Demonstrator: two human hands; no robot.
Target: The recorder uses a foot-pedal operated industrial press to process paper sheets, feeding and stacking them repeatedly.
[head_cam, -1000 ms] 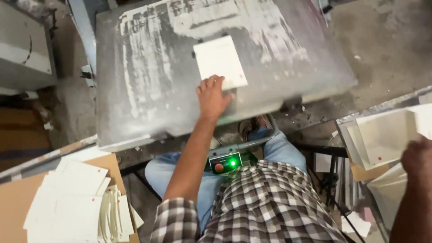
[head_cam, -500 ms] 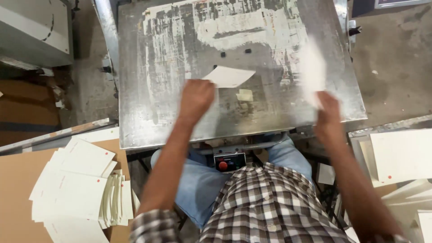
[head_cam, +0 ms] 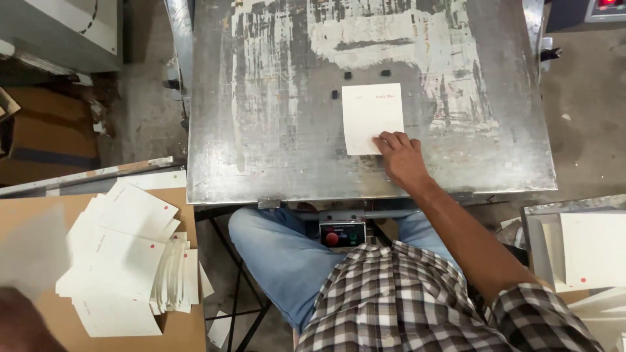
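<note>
A white card (head_cam: pixel 372 117) lies flat on the scratched metal plate (head_cam: pixel 261 130) of a press, near its middle. The fingertips of my right hand (head_cam: pixel 401 156) press on the card's lower right corner. At the bottom left edge of the view my left hand (head_cam: pixel 19 322) is a dark blur. It carries a blurred white card (head_cam: pixel 32 251) over a fanned pile of white cards (head_cam: pixel 130 261) with red dots. That pile rests on a brown cardboard sheet (head_cam: pixel 189 332).
A control box with a red button (head_cam: pixel 342 233) sits under the plate's front edge, between my knees. More white cards (head_cam: pixel 593 251) lie in a tray at the right. A cardboard box (head_cam: pixel 45 137) stands on the floor at the left.
My left hand lifted the earlier card off the plate and swung it left to the pile. My right hand brought a new card from the right and laid it on the plate.
</note>
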